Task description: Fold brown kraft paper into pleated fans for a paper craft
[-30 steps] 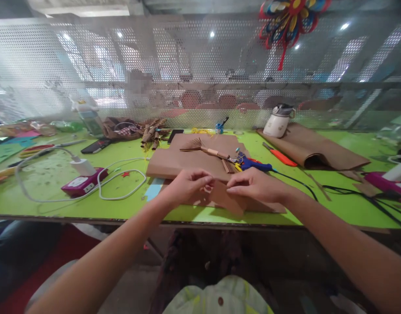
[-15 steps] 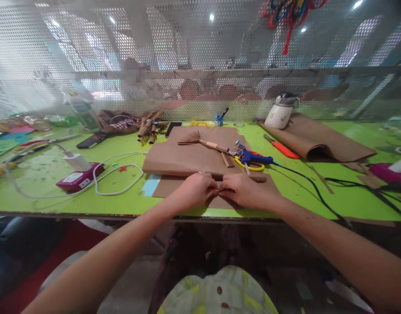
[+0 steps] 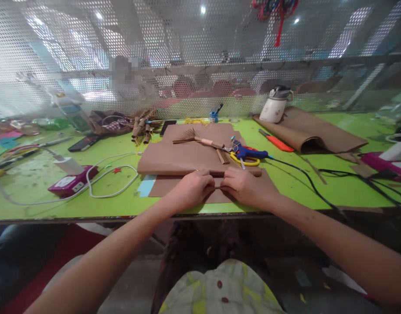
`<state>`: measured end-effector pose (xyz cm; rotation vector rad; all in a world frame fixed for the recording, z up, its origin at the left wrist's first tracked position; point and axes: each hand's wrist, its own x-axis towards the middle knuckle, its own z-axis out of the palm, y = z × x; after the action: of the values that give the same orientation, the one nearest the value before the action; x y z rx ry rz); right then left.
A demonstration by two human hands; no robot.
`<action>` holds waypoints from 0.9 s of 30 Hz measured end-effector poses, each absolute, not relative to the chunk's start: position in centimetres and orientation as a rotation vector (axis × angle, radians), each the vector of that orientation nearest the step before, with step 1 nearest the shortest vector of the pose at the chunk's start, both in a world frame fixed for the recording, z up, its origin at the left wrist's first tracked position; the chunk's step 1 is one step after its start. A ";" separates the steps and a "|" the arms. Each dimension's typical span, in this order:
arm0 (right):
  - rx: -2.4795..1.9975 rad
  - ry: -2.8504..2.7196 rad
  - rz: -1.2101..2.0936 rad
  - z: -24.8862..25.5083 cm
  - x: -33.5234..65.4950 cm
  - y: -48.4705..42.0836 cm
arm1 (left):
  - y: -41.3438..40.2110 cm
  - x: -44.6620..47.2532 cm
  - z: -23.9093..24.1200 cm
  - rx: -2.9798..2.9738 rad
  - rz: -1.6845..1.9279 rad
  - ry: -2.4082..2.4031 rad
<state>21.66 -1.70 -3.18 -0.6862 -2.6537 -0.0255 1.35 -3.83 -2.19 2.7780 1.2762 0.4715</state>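
Between my hands a thin strip of brown paper (image 3: pixel 217 188) runs level, close to the table's front edge. My left hand (image 3: pixel 198 186) pinches one end of it, and my right hand (image 3: pixel 240 185) pinches the other, fingers closed. Under them lies a flat brown sheet (image 3: pixel 163 188). Just beyond, a larger folded sheet of brown paper (image 3: pixel 168 159) bears a small paper broom shape (image 3: pixel 203 140) with a fanned end. A blue glue gun (image 3: pixel 249 152) and yellow-handled scissors (image 3: pixel 248 163) rest at its right side.
At left are a purple power strip (image 3: pixel 69 187) with a white cable, and a phone (image 3: pixel 84 142). Behind lie paper rolls (image 3: pixel 143 126) and a blue jar (image 3: pixel 214 116). On the right, a white flask (image 3: pixel 273 107) stands on brown paper near an orange cutter (image 3: pixel 279 143).
My hands have drawn slightly apart, so more of the paper strip shows between them. The whole view has shifted a little, with the table things now further left.
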 end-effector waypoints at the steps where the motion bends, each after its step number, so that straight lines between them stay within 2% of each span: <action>1: -0.680 -2.658 -0.047 -3.2 21.5 -1.7 | -3.8 1.4 -2.1 2.777 0.465 1.276; 14: -0.692 -2.623 0.019 -3.9 22.6 -1.3 | -3.5 0.4 -1.9 2.683 0.440 1.203; 27: -0.498 -2.883 -0.447 -2.6 22.8 -2.0 | -5.1 -0.1 -2.0 3.039 0.279 1.204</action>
<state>22.81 -2.02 -2.58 -0.4982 -2.8834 -0.4473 -0.10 -5.14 -1.99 3.0386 1.2036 0.2791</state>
